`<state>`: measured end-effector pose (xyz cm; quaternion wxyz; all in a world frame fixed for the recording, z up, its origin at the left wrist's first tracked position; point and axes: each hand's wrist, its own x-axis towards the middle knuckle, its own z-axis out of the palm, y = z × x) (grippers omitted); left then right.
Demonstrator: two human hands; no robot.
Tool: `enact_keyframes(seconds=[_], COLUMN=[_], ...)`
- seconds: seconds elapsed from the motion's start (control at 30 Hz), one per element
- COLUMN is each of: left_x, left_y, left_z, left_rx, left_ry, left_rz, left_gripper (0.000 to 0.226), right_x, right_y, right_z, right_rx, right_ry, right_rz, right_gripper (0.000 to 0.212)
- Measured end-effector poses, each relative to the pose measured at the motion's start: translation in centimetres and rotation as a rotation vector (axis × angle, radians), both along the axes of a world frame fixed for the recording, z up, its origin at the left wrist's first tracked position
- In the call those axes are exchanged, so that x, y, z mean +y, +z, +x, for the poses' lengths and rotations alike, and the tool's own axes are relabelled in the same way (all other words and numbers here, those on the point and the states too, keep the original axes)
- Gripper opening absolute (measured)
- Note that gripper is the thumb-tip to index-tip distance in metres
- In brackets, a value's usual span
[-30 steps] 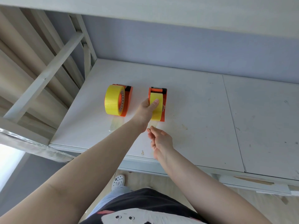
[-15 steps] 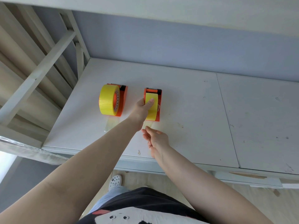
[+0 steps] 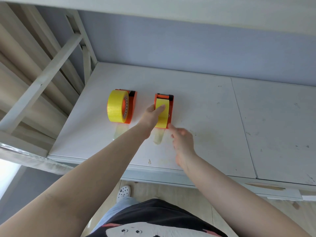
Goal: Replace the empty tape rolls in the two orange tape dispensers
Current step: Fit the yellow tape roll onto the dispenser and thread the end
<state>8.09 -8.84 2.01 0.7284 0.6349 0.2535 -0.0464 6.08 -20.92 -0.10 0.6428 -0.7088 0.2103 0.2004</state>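
Two orange tape dispensers stand on the white table (image 3: 196, 106), each with a full yellow tape roll. The left dispenser (image 3: 132, 106) carries its roll (image 3: 116, 108) on its left side, and a strip of clear tape (image 3: 119, 131) trails toward me. My left hand (image 3: 151, 115) grips the right dispenser (image 3: 171, 106) from the left, thumb resting on its yellow roll (image 3: 162, 115). A tape strip (image 3: 158, 136) lies flat on the table below it. My right hand (image 3: 183, 141), blurred, hovers just right of that strip, fingers loosely apart and holding nothing.
A grey wall rises behind the table, with a shelf overhead. A white metal frame (image 3: 42, 79) stands at the left. The table's front edge (image 3: 153, 173) runs below my hands; a seam (image 3: 242, 127) splits the top at the right. My white shoe (image 3: 124, 192) shows on the floor.
My right hand let go of the tape end and moved right and slightly up; the strip now lies on the table. My left hand stays on the right dispenser.
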Motion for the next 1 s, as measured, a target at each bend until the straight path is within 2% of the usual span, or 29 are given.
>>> enact_keyframes(seconds=[0.07, 0.17, 0.27, 0.3, 0.43, 0.5, 1.0], left_x=[0.1, 0.4, 0.5, 0.5, 0.6, 0.5, 0.0], left_y=[0.2, -0.2, -0.2, -0.2, -0.3, -0.3, -0.4], left_z=[-0.1, 0.0, -0.2, -0.4, -1.0, -1.1, -1.6], left_rx=[0.029, 0.125, 0.172, 0.162, 0.139, 0.137, 0.143], left_ry=[-0.044, -0.083, -0.058, -0.053, -0.039, -0.04, 0.021], left_rz=[0.131, 0.315, 0.249, 0.198, 0.141, 0.147, 0.111], left_gripper=[0.037, 0.066, 0.072, 0.071, 0.062, 0.062, 0.069], right_x=[-0.2, 0.2, 0.8, 0.9, 1.5, 1.6, 1.3], right_y=[0.3, 0.6, 0.5, 0.3, -0.2, -0.4, -0.2], right_z=[1.7, 3.8, 4.8, 5.1, 5.6, 5.7, 5.2], right_rx=[-0.116, -0.101, -0.023, -0.013, -0.028, -0.044, -0.046], right_ry=[-0.011, 0.105, 0.226, 0.252, 0.292, 0.303, 0.329], right_rz=[-0.003, 0.022, 0.023, 0.01, 0.028, 0.056, 0.071], right_gripper=[0.04, 0.073, 0.102, 0.104, 0.063, 0.052, 0.043])
